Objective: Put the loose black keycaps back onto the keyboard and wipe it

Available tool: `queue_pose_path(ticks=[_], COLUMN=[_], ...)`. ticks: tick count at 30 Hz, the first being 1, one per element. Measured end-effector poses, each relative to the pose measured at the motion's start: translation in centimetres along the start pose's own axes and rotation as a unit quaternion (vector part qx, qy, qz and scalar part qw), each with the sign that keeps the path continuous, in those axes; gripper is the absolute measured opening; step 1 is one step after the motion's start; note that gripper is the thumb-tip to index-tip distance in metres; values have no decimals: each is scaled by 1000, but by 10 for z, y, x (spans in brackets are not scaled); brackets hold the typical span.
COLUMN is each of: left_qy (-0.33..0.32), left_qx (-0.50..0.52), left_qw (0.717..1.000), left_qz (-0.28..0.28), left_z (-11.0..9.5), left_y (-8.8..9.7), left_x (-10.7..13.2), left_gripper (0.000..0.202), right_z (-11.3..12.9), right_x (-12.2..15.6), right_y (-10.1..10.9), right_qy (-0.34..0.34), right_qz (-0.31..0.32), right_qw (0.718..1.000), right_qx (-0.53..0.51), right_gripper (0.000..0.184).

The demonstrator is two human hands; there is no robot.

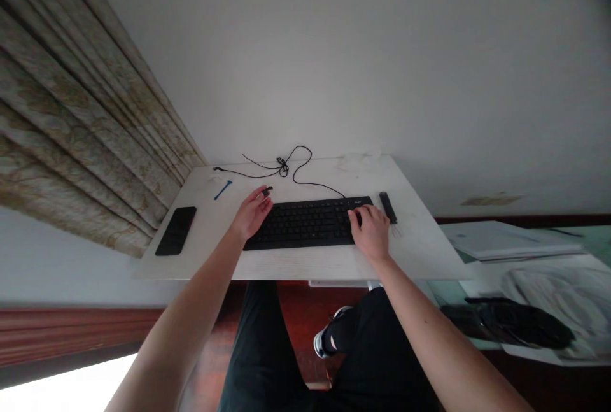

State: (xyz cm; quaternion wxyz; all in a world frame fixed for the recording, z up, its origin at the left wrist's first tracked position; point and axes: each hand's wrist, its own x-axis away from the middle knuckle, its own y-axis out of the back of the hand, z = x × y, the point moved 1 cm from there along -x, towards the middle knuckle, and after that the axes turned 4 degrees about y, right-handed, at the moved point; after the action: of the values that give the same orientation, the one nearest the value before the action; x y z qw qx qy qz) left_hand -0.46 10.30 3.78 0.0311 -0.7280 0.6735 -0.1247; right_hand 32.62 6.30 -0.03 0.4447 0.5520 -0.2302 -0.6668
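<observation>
A black keyboard [310, 222] lies on the white table, its cable running off the back edge. My left hand [252, 211] is raised over the keyboard's left end, palm partly turned up. Between its thumb and fingers is a small black piece [267, 191], too small to name for sure. At the keyboard's right end, my right hand [370, 230] has its fingers bent over the number pad side and presses on it. Some keys there are hidden under the fingers.
The white table [296, 265] stands against the wall. A black phone [176, 231] and a thin blue tool [223, 190] are on the left. Behind the keyboard is a bundled black cable [282, 167]. A slim black object [388, 207] lies right of the keyboard.
</observation>
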Motion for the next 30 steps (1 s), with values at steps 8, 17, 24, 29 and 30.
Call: queue_pose_path(ticks=[8,17,24,29,30], left_qy=[79,107,105,90,88], left_qx=[260,255,199,174,163], left_qw=[960,957,967,975,977], left_qz=[71,91,116,107,108], left_z=[8,19,39,48,50], left_y=[-32,-46,-69,-69,-67], left_x=[57,90,113,121,121], left_gripper=[28,24,31,34,34], right_z=[0,31,121,129,127], right_x=[1,10,35,43,44], right_y=[-2,19,24,25,25], right_qy=[7,23,4,-28,-28], right_qz=[-32,-71,115,140,152], right_qw=[999,985,897,880,876], right_qx=[-21,-152,-427,-453,-458], right_gripper=[35,21,28,31,31])
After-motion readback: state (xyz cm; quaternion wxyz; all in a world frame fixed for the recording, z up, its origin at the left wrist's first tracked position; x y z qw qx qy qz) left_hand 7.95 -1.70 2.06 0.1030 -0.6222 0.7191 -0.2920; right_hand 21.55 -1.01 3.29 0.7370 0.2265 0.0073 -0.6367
